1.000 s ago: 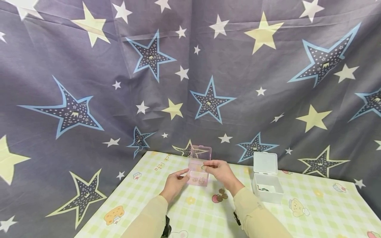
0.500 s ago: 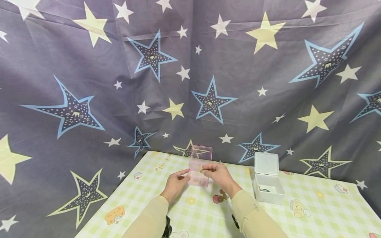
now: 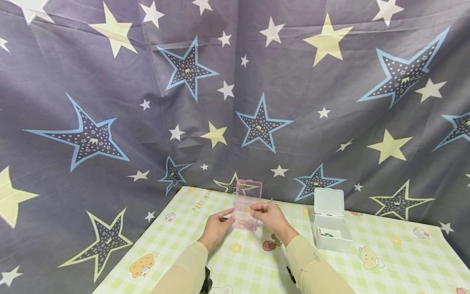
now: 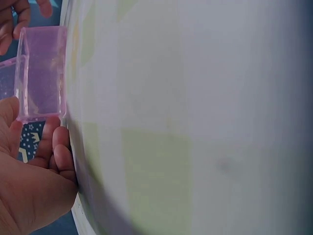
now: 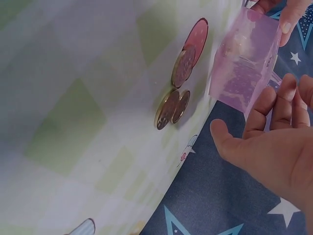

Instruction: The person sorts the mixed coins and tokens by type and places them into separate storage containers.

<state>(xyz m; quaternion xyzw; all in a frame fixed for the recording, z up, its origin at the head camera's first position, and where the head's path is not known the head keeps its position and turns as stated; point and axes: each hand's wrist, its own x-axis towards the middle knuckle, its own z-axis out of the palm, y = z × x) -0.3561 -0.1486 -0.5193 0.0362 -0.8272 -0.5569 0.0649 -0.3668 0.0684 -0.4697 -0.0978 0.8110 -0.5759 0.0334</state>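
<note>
A clear pink plastic box stands on the table with its hinged lid raised; several coins show faintly through its front wall. My left hand holds the box at its left side, thumb near the top edge and fingers lower down, as the left wrist view shows. Over the box's right side is my right hand, its fingers loosely bent; in the right wrist view nothing shows between the fingers. Three coins lie on the cloth, just in front of the right hand.
To the right stands a white box with its lid up and a small dark item inside. A checked cloth with cartoon prints covers the table. A star-patterned curtain hangs right behind it.
The right hand has lowered slightly toward the near part of the pink box. A coin seen at its fingertips half a second ago no longer shows there. The left hand stays put.
</note>
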